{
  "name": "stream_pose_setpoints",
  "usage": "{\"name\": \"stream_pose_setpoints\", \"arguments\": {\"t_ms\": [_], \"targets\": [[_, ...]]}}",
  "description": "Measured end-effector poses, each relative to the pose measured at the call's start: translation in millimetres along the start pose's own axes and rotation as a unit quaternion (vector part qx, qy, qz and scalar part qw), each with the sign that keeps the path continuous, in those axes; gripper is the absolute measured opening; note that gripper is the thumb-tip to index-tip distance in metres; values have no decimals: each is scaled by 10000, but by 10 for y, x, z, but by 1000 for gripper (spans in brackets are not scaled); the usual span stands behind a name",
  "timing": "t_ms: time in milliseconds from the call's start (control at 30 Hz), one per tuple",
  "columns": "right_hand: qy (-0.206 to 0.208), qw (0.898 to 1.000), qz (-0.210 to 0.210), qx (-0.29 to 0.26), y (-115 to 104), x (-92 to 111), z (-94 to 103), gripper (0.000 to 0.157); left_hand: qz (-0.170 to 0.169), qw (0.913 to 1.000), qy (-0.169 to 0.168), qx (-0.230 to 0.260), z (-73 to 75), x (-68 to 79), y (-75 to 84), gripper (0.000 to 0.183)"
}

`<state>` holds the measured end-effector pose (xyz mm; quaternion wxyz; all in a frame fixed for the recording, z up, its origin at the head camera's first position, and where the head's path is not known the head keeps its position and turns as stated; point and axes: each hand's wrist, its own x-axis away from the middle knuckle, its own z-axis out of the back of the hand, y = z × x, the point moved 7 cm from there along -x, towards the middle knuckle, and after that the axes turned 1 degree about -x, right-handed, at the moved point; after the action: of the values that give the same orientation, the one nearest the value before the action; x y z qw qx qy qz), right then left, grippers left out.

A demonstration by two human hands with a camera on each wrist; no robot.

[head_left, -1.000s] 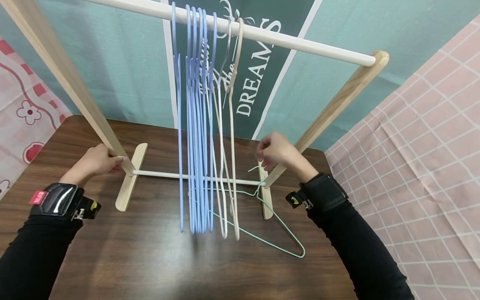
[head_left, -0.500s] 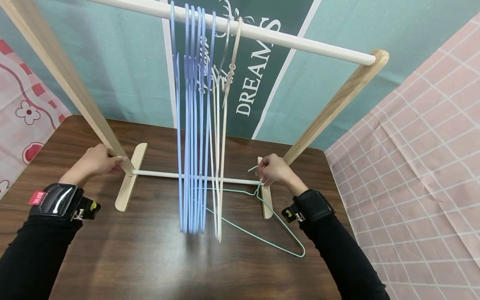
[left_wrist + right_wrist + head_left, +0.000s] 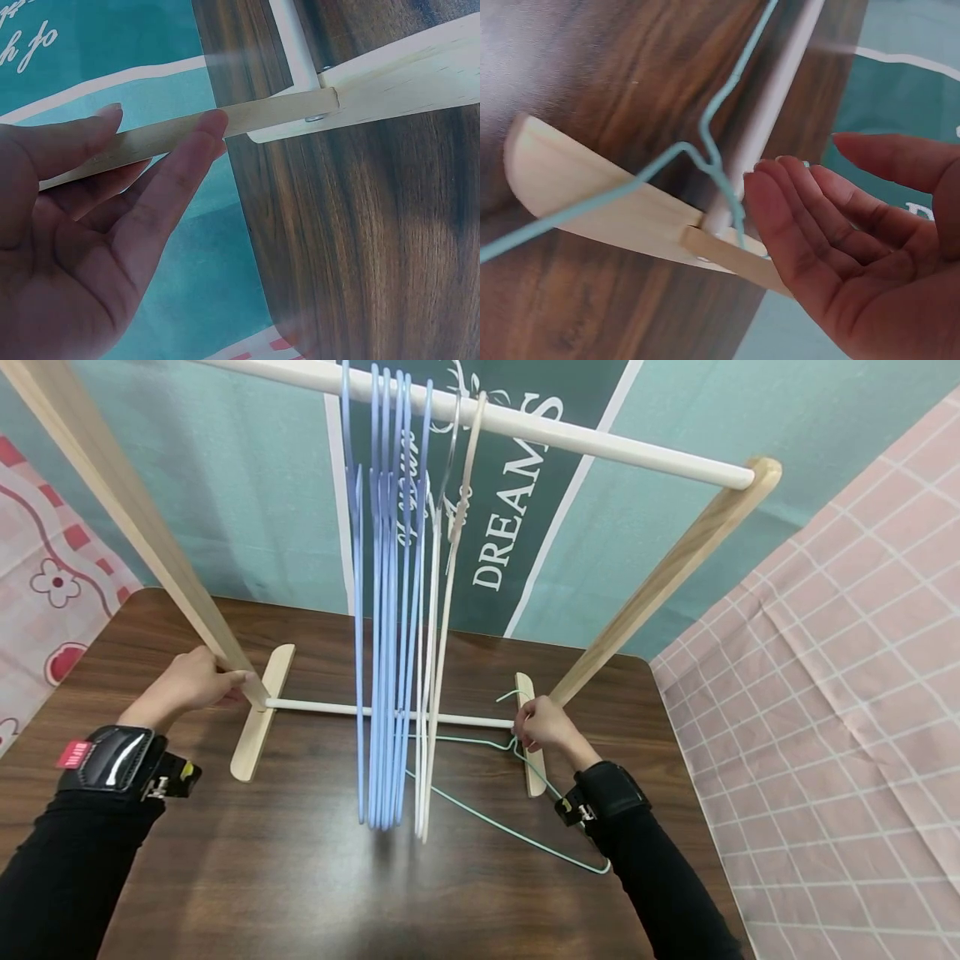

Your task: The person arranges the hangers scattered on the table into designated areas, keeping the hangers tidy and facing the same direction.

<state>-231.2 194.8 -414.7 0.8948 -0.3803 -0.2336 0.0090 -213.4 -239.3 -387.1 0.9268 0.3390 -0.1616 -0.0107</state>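
Observation:
My left hand (image 3: 187, 685) pinches the lower part of the left wooden post (image 3: 180, 131) of a clothes rack, thumb on one side and fingers on the other. At the foot of the right post (image 3: 667, 564), my right hand (image 3: 546, 725) hovers beside the neck of a mint-green wire hanger (image 3: 592, 201). Its fingers are loosely bent and the thumb stands apart, with nothing visible between them. That hanger lies low across the rack's bottom rod (image 3: 480, 721) and right foot (image 3: 525, 689). The hand and wrist hide part of it in the head view.
From the white top rod (image 3: 600, 443) hang several blue hangers (image 3: 378, 652), with white hangers (image 3: 420, 793) and a beige hanger (image 3: 460, 502) to their right. The rack stands on a dark wooden table (image 3: 300, 877), with a teal cloth (image 3: 285, 510) behind.
My right hand has moved down and slightly left, from above the green hanger's hook to its neck. The hanging hangers have swung left at the bottom. My left hand stays put.

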Motion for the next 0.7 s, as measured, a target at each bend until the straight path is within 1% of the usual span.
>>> {"name": "stream_pose_setpoints", "arguments": {"t_ms": [233,333,467,633,700], "targets": [[333,9989,-93,313,167,-33,-58,8,-2,10000,-14,-31,-3,-2,13,44],[447,9979,-58,458,224,-44,-73,9,1,10000,-5,-61,-3,-4,14,44],[555,9966,-41,614,279,-46,-102,17,-5,10000,-9,-37,-3,-6,10,44],[599,9961,-234,599,348,-56,-162,28,21,10000,4,-30,-1,-4,7,44],[673,9949,-263,702,354,-58,-173,31,32,10000,0,-36,0,-5,6,45]]}}
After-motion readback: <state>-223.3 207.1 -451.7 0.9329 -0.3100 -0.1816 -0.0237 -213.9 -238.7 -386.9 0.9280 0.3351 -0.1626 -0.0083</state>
